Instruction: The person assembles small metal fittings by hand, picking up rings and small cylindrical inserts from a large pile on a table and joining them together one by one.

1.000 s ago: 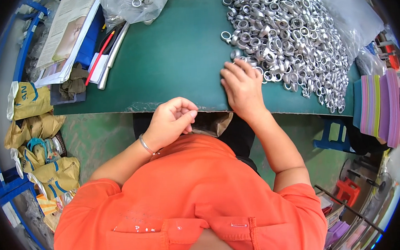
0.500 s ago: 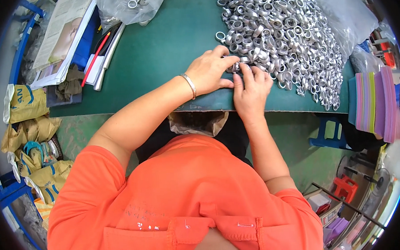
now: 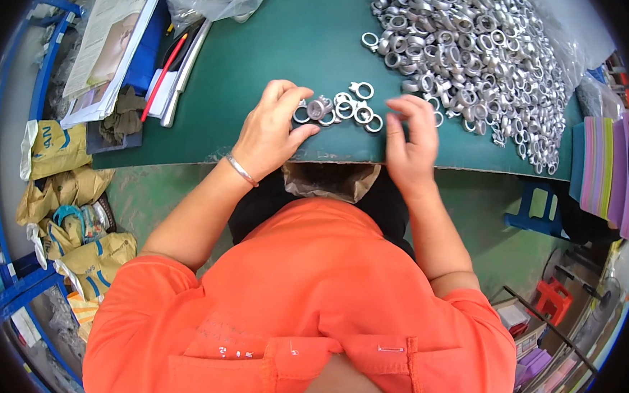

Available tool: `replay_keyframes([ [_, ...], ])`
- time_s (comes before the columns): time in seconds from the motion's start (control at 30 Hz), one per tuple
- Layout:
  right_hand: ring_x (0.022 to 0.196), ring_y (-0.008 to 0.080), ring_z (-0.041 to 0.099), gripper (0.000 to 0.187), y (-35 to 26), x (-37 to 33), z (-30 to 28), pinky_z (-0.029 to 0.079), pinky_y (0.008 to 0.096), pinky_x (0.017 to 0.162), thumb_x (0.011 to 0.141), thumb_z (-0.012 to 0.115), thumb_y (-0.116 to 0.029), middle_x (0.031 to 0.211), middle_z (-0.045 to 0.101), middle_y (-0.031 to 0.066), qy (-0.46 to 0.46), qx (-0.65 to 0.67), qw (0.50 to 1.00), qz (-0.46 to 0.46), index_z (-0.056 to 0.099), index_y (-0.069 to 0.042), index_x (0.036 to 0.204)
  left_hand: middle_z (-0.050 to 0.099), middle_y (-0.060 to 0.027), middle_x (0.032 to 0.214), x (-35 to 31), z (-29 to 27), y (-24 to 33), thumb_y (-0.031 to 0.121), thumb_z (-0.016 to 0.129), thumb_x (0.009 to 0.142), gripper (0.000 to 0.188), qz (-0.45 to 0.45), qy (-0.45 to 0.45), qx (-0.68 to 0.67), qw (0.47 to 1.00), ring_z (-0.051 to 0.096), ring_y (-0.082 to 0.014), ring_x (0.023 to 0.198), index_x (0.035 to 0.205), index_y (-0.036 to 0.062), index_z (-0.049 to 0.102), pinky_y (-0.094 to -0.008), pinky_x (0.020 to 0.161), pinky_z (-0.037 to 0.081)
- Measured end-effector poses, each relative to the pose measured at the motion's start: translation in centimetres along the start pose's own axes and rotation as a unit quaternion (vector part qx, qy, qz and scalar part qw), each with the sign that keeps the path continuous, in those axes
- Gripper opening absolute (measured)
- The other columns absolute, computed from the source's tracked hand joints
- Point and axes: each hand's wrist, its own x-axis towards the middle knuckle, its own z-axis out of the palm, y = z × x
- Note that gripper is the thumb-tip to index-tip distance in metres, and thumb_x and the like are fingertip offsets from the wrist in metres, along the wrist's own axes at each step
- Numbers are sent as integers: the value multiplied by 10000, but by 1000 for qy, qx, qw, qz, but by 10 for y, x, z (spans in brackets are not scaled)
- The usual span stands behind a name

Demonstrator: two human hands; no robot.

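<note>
Several loose silver metal rings (image 3: 344, 109), each with a small lug, lie in a small cluster on the green tabletop (image 3: 284, 47) between my hands. My left hand (image 3: 271, 131), with a bangle at its wrist, is at the cluster's left side. Its thumb and forefinger are apart, close around the leftmost rings, and its other fingers are partly hidden. To the right of the cluster, my right hand (image 3: 412, 136) is open and slightly blurred, holding nothing. Beyond it spreads a large heap of the same metal rings (image 3: 464, 50).
A clear plastic bag (image 3: 216, 4) lies at the far left, near papers (image 3: 108, 58) and a red pen (image 3: 163, 77). Coloured sheets (image 3: 605, 171) are stacked at the right. A brown bag (image 3: 331, 181) is below the table's front edge, and a blue stool (image 3: 535, 212) stands underneath.
My left hand has moved left and my right hand slightly right, so they are farther apart. A small group of rings now lies between them, away from the heap. The whole view has shifted slightly.
</note>
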Motion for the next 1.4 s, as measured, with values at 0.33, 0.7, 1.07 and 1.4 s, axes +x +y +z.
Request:
replay_keyframes([
  [0.33, 842, 303, 553, 195, 8, -7, -4, 464, 365, 736, 719, 714, -3, 927, 558, 121, -122, -51, 990, -58, 612, -4, 885, 474, -69, 1057, -17, 26, 9, -24, 733, 701, 425, 28, 92, -70, 993, 425, -83, 581, 1091, 52, 582, -224, 583, 420],
  [0.7, 838, 132, 587, 82, -31, -24, -9, 504, 239, 697, 840, 628, 38, 999, 584, 91, -145, 400, 881, 207, 634, 32, 921, 566, -39, 971, -35, 20, 27, 19, 651, 859, 133, -113, -62, -410, 903, 580, -87, 836, 984, -25, 640, -210, 748, 488],
  [1.07, 919, 168, 595, 206, -34, -34, 1, 515, 262, 764, 784, 626, 121, 1073, 563, 138, -133, 334, 932, 41, 576, 13, 952, 589, -43, 920, -40, 13, 39, -30, 676, 820, 97, -93, -39, -435, 895, 590, -94, 799, 907, -22, 633, -208, 703, 506],
  [1.4, 870, 137, 600, 279, -35, -25, -6, 499, 239, 731, 901, 567, -1, 978, 615, 93, -233, 495, 786, 289, 546, 17, 1179, 590, -40, 862, -40, 6, 37, -44, 679, 796, 110, 59, -24, -249, 966, 562, -68, 733, 880, 6, 627, -192, 609, 462],
])
